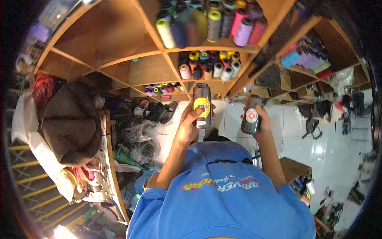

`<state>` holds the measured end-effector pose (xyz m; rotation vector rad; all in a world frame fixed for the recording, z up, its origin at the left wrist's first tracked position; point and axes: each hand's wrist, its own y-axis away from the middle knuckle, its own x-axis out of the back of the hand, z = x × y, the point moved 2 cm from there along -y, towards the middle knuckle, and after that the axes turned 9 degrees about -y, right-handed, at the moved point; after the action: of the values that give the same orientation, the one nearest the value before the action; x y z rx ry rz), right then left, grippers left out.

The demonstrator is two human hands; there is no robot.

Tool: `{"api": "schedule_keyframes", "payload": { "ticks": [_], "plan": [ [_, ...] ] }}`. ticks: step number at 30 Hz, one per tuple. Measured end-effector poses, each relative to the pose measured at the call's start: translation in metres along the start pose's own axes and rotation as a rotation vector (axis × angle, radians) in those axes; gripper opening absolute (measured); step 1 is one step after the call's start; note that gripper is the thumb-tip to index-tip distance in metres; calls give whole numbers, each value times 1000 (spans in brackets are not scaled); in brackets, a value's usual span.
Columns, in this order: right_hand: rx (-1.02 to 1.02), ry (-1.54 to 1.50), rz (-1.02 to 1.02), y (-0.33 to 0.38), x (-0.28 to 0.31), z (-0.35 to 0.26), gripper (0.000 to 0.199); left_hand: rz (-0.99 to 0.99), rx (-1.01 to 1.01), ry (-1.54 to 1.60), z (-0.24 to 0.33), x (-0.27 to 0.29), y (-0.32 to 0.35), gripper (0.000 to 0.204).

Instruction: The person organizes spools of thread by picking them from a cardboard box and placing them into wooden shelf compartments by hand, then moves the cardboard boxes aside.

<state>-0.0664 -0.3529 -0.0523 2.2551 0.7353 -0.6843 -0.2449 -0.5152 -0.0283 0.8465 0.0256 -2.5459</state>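
My left hand is closed around a dark spool of thread with a round yellow label, held upright in front of me. Its thumb presses on the label. To the right, at about the same height, a second dark thread spool with a round white and red label is in my right hand. That spool tilts slightly, and the fingers behind it are mostly hidden. The two spools are apart. Beyond them, several colourful thread spools stand in the compartments of a wooden shelf.
More spools lie in a shelf at the right. Shoes and clear plastic wrap lie on the left of the white tiled floor. A dark brown rounded thing stands at far left. A small wooden table is near my right arm.
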Motion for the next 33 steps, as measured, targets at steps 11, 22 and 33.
{"api": "schedule_keyframes", "payload": {
  "ticks": [11,22,33],
  "plan": [
    [-89,157,-202,-30,-63,27,49,277,-439,-446,136,66,-12,43],
    [96,199,-186,-32,-143,74,41,251,-533,-835,263,174,-196,59],
    [275,106,37,-6,-163,127,46,68,-726,-886,259,238,-392,52]
  ]
}}
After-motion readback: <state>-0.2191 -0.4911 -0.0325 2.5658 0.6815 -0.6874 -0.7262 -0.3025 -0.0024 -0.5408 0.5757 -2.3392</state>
